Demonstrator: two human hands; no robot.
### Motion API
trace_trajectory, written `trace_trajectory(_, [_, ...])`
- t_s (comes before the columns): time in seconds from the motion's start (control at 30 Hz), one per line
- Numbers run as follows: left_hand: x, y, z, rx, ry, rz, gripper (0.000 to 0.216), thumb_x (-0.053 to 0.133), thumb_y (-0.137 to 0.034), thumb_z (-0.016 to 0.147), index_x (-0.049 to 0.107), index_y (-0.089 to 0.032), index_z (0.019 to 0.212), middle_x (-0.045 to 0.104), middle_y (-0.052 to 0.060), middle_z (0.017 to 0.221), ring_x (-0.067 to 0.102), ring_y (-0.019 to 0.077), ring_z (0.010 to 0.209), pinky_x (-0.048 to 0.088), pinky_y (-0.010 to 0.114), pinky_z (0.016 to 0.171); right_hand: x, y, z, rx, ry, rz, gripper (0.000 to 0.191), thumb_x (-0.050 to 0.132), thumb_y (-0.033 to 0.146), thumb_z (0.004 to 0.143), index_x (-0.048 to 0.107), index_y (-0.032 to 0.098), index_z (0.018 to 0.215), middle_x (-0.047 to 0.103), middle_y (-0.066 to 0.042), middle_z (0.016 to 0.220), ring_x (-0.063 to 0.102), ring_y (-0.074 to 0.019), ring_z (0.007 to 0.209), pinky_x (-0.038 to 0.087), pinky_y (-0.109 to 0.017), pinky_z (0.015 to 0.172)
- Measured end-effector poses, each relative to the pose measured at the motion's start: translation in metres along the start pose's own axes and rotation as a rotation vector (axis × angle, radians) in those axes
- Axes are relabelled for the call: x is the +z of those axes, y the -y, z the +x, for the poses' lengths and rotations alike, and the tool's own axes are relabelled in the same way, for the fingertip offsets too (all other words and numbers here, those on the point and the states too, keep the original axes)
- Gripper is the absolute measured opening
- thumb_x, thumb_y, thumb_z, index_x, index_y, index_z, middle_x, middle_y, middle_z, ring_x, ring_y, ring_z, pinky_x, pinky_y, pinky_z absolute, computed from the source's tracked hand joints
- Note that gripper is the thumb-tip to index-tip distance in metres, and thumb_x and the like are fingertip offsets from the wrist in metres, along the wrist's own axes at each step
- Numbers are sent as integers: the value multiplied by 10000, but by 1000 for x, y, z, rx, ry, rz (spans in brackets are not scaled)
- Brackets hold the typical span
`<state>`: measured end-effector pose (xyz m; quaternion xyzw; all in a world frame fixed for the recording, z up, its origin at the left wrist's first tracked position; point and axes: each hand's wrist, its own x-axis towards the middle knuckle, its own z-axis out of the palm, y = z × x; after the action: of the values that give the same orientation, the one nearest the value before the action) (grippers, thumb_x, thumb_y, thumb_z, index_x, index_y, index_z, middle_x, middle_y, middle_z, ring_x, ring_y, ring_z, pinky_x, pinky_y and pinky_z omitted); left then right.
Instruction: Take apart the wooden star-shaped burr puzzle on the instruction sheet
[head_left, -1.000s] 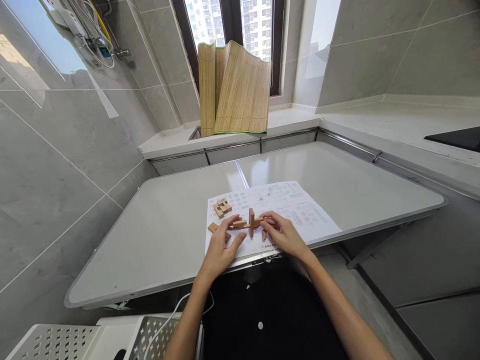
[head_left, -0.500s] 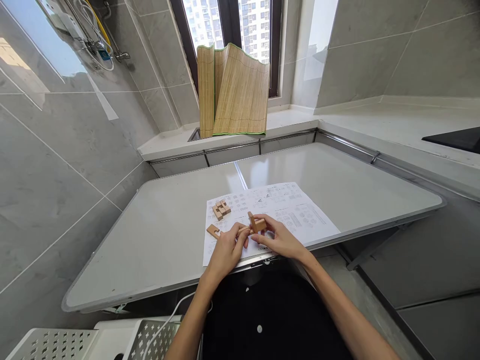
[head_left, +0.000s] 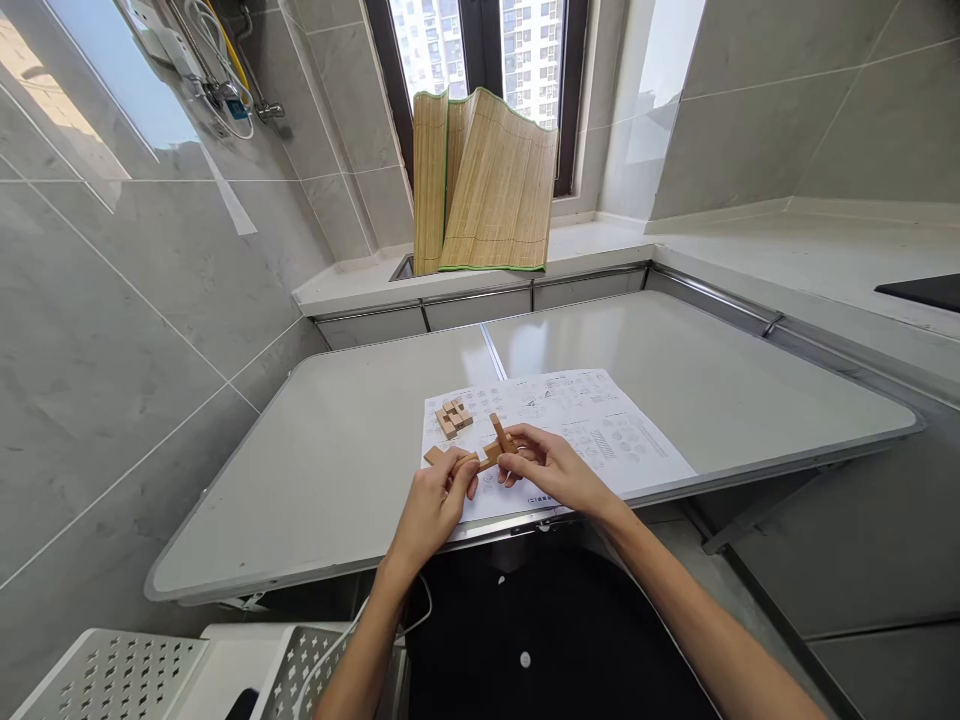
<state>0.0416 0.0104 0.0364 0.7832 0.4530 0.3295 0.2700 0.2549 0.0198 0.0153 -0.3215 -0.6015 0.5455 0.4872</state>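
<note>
My left hand point(head_left: 427, 505) is closed with its fingertips on a thin wooden puzzle piece point(head_left: 466, 459). In my right hand point(head_left: 561, 470), pinched between thumb and fingers, are joined wooden puzzle pieces point(head_left: 499, 433), one bar sticking up at a tilt. The two hands are close together, and the wood in them meets or nearly meets; the fingers hide the exact contact. A flat wooden end point(head_left: 433, 456) shows just beyond my left knuckles; whether it is held or lies on the paper I cannot tell. Farther back, a small wooden block cluster point(head_left: 454, 418) rests on the paper.
A printed paper sheet point(head_left: 652, 455) with diagrams lies under the hands on the white folding table point(head_left: 345, 440). A folded bamboo mat point(head_left: 499, 190) leans at the window. White perforated baskets point(head_left: 135, 665) and a white cable point(head_left: 420, 625) are below the table's left front edge.
My left hand has shifted a little left, away from the right, uncovering more of the wood between them. The upright bar has tilted left. The whole view has shifted slightly.
</note>
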Motion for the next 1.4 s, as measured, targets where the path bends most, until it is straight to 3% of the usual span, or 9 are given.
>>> trace_trajectory(0.37, [-22,3,-12,-23,1,49,393,403,-493,1079,587,-219,865,592,-12,721,552,156,673,456,260,717,22,9,1,-46,24,-138,270,646,448,989,615,240,1157,771,-26,914,757,-221,823,609,-394,846])
trace_trajectory(0.57, [-14,3,-24,-80,-124,39,389,419,-483,1080,547,-223,820,578,-36,661,488,138,593,412,251,657,41,-2,0,-135,-150,-576,203,453,366,1079,548,238,1203,735,-76,1062,690,-248,869,516,-381,782])
trace_trajectory(0.73, [3,-9,-29,-124,-229,-8,381,419,-476,1086,546,-227,827,596,-34,681,484,133,569,395,254,621,63,-11,4,-189,-341,-480,217,348,359,1106,491,232,1209,694,-86,1053,681,-250,901,505,-370,775])
trace_trajectory(0.83, [3,-14,-27,-136,-257,3,384,418,-472,1086,547,-229,818,601,-34,679,502,133,567,390,253,606,69,-11,8,-186,-366,-428,224,349,374,1108,498,235,1202,697,-85,1057,681,-254,926,509,-375,792])
trace_trajectory(0.93, [-9,-9,-29,-163,-217,27,402,425,-496,1074,550,-232,797,595,-38,637,493,138,548,382,252,583,61,-8,12,-175,-409,-412,268,337,428,1114,511,239,1187,695,-79,1010,671,-252,864,496,-360,730])
trace_trajectory(1.03, [-23,8,-37,-238,-232,84,446,415,-533,1063,540,-236,755,575,-41,597,475,144,521,370,257,566,41,-8,16,-141,-572,-482,344,267,474,1126,508,238,1197,664,-58,868,619,-246,707,426,-338,613])
trace_trajectory(1.13, [-27,26,-46,-347,-283,220,437,414,-532,1054,552,-248,752,591,-35,579,513,168,520,373,278,597,25,-12,20,-118,-364,-761,357,284,453,1128,559,255,1016,633,-33,757,568,-229,622,336,-318,574])
trace_trajectory(1.23, [-23,33,-49,-463,-326,386,365,405,-522,1049,608,-268,882,639,-10,607,602,227,581,342,294,600,24,-20,25,-103,-190,-938,394,308,424,1133,547,255,870,653,-38,736,567,-210,602,280,-307,559])
trace_trajectory(1.4, [-18,29,-42,-550,-332,622,345,421,-501,1033,612,-257,880,694,48,682,649,273,628,262,291,579,37,-28,37,-58,-121,-1074,443,428,419,1110,516,240,715,693,-62,768,611,-213,656,263,-312,563])
